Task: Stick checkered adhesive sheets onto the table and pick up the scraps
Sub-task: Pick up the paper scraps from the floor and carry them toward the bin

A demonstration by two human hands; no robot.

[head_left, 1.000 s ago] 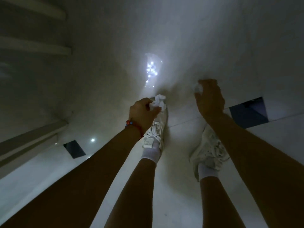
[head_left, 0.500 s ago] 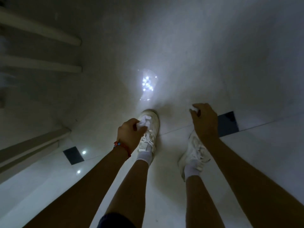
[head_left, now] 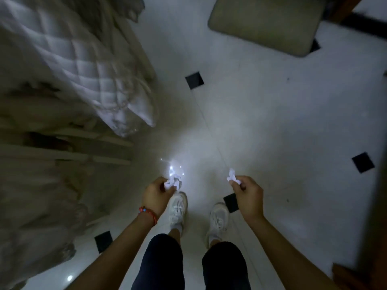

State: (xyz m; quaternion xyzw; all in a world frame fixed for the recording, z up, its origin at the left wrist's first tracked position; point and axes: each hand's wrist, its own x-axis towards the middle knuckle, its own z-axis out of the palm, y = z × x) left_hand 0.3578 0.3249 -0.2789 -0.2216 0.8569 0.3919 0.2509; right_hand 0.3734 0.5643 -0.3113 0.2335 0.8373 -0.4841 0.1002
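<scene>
My left hand [head_left: 157,195] grips a crumpled white paper scrap [head_left: 173,181] above my left shoe. My right hand [head_left: 249,195] pinches a smaller white scrap [head_left: 232,177] that sticks out past the fingers. Both hands are held out in front of me over the white tiled floor [head_left: 272,122]. No table or checkered sheet is in view.
My two white shoes [head_left: 177,208] stand on the floor. A quilted white cover [head_left: 83,65] and draped cloth hang on the left. A beige cushion [head_left: 263,21] lies at the top right. Dark wood [head_left: 374,206] runs along the right edge.
I have straightened up from a crouch, so the floor is now farther away. Both hands rose from the floor, each keeping its scrap. The view now takes in the bedding and cushion.
</scene>
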